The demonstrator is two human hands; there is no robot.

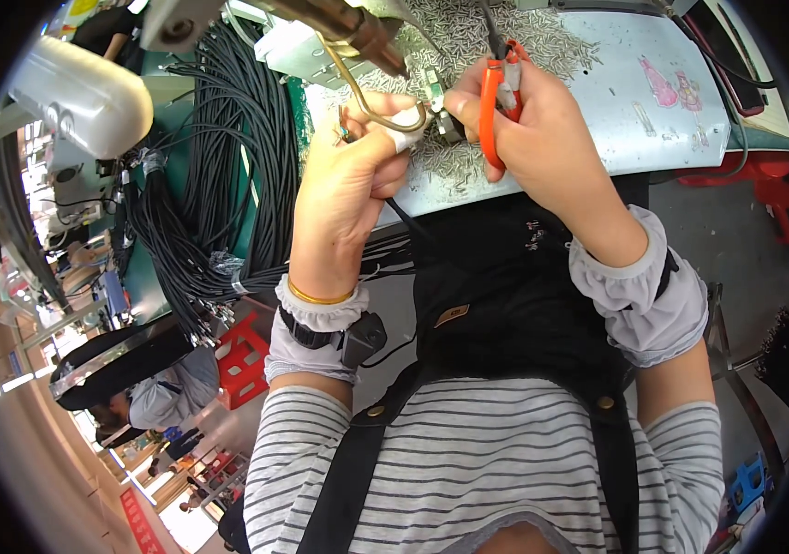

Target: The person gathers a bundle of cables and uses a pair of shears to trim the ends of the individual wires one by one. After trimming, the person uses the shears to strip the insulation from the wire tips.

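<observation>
My left hand (344, 175), with white tape round a fingertip, is closed on a black cable (404, 218) at the table's near edge. The cable's end, a small dark connector piece (451, 127), sits between my two hands. My right hand (547, 129) is wrapped round orange-handled cutting pliers (490, 115), whose jaws point away from me. Its thumb and forefinger reach to the connector piece as well. A bent brass-coloured rod (355, 88) curves in front of my left fingertips and partly hides them.
Small silvery metal pins (468, 166) are heaped over the white work surface (616, 102). A machine head (358, 32) hangs just beyond my hands. On the left lies a thick bundle of black cables (228, 138). A lamp (90, 97) juts in at upper left. Red stools (242, 355) stand below.
</observation>
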